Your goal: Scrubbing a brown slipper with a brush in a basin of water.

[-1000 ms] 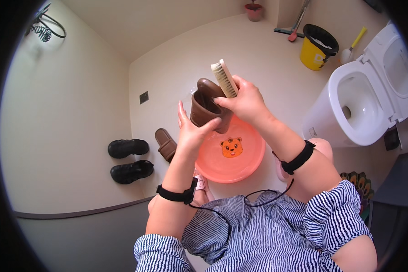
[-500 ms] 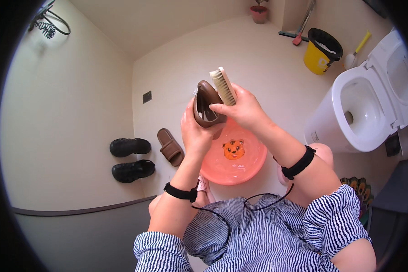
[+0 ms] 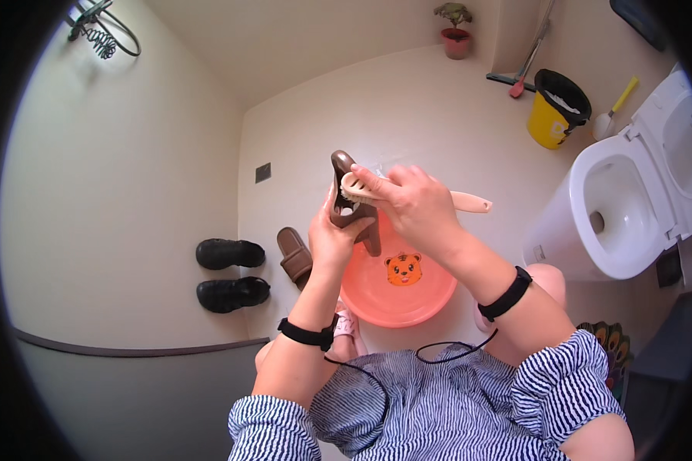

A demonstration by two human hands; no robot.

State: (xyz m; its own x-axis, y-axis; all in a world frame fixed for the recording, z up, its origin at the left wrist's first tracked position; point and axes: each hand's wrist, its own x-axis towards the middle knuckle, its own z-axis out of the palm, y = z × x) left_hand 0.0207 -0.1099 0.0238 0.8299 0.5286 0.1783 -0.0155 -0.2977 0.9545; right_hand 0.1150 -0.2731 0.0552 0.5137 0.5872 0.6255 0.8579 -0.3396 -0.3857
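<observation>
My left hand grips a brown slipper, held tilted above the pink-orange basin. In my right hand is a scrubbing brush with a pale handle that sticks out to the right. The brush head lies against the slipper's opening, its bristles partly inside and mostly hidden. My right fingers wrap over the back of the brush. A tiger-face picture shows on the basin's bottom. Left of the basin, a matching brown slipper lies on the floor.
Two black shoes stand by the left wall near a floor drain. On the right are a white toilet, a yellow bin with a black liner, and a toilet brush. A potted plant and a floor squeegee stand farther back.
The brush has turned from upright beside the slipper to lying across its opening, bristles toward it. My right hand has rolled over it, and the slipper has tilted.
</observation>
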